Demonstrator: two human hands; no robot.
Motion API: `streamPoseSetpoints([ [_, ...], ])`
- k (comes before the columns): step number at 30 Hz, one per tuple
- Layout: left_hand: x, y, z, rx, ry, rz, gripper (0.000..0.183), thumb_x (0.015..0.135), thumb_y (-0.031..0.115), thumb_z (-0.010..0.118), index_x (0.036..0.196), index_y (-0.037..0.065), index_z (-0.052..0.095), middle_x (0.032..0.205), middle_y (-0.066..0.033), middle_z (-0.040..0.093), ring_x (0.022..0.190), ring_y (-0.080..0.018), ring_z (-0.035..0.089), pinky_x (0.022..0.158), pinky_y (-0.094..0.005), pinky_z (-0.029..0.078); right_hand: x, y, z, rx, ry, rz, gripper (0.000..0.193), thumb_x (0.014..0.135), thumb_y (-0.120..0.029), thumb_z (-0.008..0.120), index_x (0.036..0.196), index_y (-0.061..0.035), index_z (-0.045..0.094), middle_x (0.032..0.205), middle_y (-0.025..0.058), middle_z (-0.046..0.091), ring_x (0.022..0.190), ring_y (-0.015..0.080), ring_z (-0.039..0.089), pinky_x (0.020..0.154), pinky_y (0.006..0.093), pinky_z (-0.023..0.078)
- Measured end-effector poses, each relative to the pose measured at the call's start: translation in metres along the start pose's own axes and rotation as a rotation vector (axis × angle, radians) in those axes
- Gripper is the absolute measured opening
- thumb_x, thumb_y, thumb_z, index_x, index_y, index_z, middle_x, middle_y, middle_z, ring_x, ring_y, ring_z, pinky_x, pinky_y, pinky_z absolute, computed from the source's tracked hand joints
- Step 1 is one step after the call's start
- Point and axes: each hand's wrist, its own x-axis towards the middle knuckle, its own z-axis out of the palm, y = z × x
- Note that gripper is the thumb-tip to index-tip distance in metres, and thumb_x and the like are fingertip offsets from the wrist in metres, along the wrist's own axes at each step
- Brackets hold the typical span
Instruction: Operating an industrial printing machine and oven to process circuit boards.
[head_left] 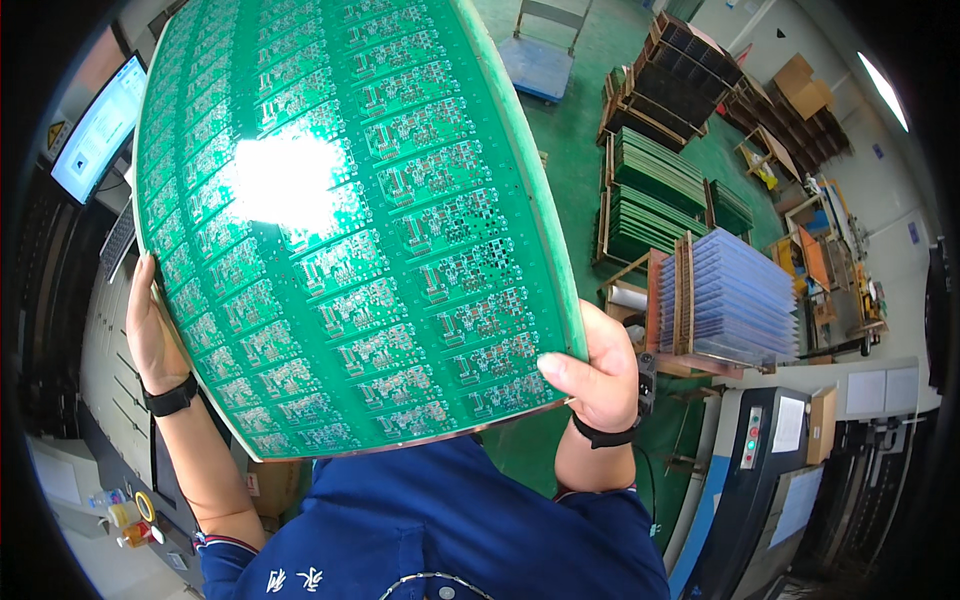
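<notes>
A large green circuit board panel, covered in rows of repeated circuit patterns, is held up tilted in front of me. A bright light glares off its upper middle. At its left edge my left hand grips the panel, with most of the fingers hidden behind it. My right hand clasps the lower right edge, thumb on the front face and the other fingers out of sight behind. Dark bands circle both wrists.
To the right, a rack of bluish sheets stands near stacked green panels. A machine with lit buttons is at the lower right. A monitor and keyboard are at left; a blue cart stands farther off.
</notes>
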Motion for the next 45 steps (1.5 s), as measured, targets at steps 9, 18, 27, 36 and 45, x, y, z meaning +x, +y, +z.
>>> streamPoseSetpoints([
  [9,0.036,-0.104,0.036,0.352,-0.105,0.141,0.026,0.089,0.030,0.050,0.097,0.005,0.055,0.086,-0.0009,0.056,0.077,-0.0114,0.052,0.069,-0.0264,0.042,0.027,0.072,-0.018,0.703,0.301,-0.104,0.079,0.070,-0.044,0.069,0.131,-0.0082,0.034,0.134,0.0089,0.036,0.122,0.0322,0.034,0.101,0.0512,0.025],
  [18,0.127,-0.144,-0.008,0.346,-0.082,0.034,0.040,0.093,0.026,0.045,0.125,0.003,0.037,0.119,-0.0086,0.047,0.099,-0.0134,0.052,0.079,-0.0250,0.043,-0.006,0.076,-0.126,0.025,0.787,-0.546,0.029,0.087,-0.024,0.053,0.108,-0.0046,0.052,0.106,0.0124,0.056,0.100,0.0247,0.051,0.093,0.0374,0.036],
  [27,0.270,-0.229,-0.043,-0.104,-0.019,-0.229,0.044,0.094,0.045,0.031,0.113,0.007,0.043,0.121,-0.0096,0.044,0.110,-0.0191,0.044,0.097,-0.0339,0.033,0.053,0.066,-0.099,-0.481,0.849,-0.409,0.012,0.074,-0.002,0.058,0.074,-0.0054,0.047,0.073,0.0074,0.048,0.076,0.0184,0.049,0.083,0.0332,0.039],
  [36,0.377,-0.265,-0.070,0.069,0.093,-0.259,0.046,0.093,0.048,0.027,0.107,0.008,0.045,0.109,-0.0074,0.047,0.106,-0.0205,0.045,0.097,-0.0381,0.033,0.146,0.132,-0.093,-0.330,1.026,-0.209,0.014,0.080,-0.008,0.062,0.088,-0.0035,0.052,0.086,0.0043,0.054,0.080,0.0144,0.051,0.076,0.0274,0.041],
  [45,0.360,-0.244,-0.068,0.318,0.024,-0.283,0.064,0.090,0.055,0.029,0.129,0.004,0.031,0.132,-0.0158,0.039,0.126,-0.0288,0.029,0.103,-0.0435,0.025,0.185,0.131,-0.174,-0.777,1.052,0.169,0.034,0.078,0.003,0.057,0.110,-0.0029,0.048,0.094,0.0026,0.053,0.081,0.0104,0.051,0.073,0.0234,0.043],
])
